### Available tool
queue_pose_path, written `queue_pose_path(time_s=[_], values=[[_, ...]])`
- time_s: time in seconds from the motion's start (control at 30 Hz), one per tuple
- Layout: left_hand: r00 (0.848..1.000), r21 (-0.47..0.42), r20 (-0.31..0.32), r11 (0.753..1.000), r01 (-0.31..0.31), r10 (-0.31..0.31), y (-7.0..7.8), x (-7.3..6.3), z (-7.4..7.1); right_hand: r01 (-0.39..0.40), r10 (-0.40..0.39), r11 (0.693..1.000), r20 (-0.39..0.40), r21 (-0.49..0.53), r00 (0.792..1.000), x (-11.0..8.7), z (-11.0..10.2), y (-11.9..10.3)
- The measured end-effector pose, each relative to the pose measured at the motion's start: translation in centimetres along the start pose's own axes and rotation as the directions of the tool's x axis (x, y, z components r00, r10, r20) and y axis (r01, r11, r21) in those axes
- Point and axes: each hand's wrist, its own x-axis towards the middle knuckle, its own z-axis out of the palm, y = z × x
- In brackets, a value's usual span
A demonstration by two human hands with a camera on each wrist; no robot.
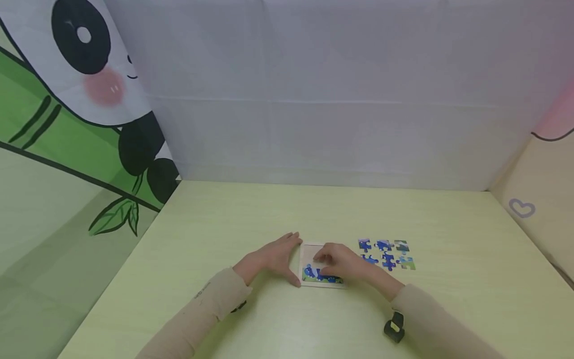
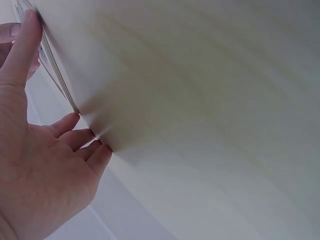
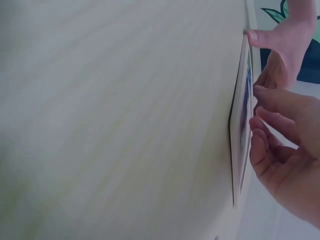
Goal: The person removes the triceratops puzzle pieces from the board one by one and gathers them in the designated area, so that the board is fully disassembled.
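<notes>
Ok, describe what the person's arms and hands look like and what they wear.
Both arms are covered in long beige sleeves down to the wrists. The left hand and the right hand are bare, with no gloves or rings visible. A small black device with a yellowish patch is strapped under the right wrist; a dark strap shows under the left.

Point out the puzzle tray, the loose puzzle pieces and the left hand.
puzzle tray [image 1: 308, 253], head view, bare upper-left part.
loose puzzle pieces [image 1: 386, 253], head view, middle of the group.
left hand [image 1: 272, 258], head view, back of hand.
</notes>
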Motion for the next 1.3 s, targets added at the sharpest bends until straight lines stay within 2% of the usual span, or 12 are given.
queue_pose_path(time_s=[0.27,0.57,0.9,1.3], values=[[1.0,-0.005,-0.007,1.0,0.004,-0.004,-0.2,0.1,0.2,-0.013,0.013,1.0,0.02,0.025,1.0,1.1,1.1,-0.8],[1.0,-0.002,-0.012,1.0,0.006,-0.006,-0.1,0.1,0.1,-0.11,0.11,0.992,0.002,0.057,0.994,1.6,1.3,-2.0],[1.0,-0.018,-0.014,1.0,-0.006,0.006,0.0,-0.1,0.0,-0.214,0.216,0.972,-0.014,0.099,0.976,1.7,1.8,-2.5],[0.999,-0.022,-0.023,0.999,-0.024,0.023,0.0,0.1,0.1,-0.195,0.203,0.974,-0.059,0.113,0.977,1.5,1.8,-3.1]])
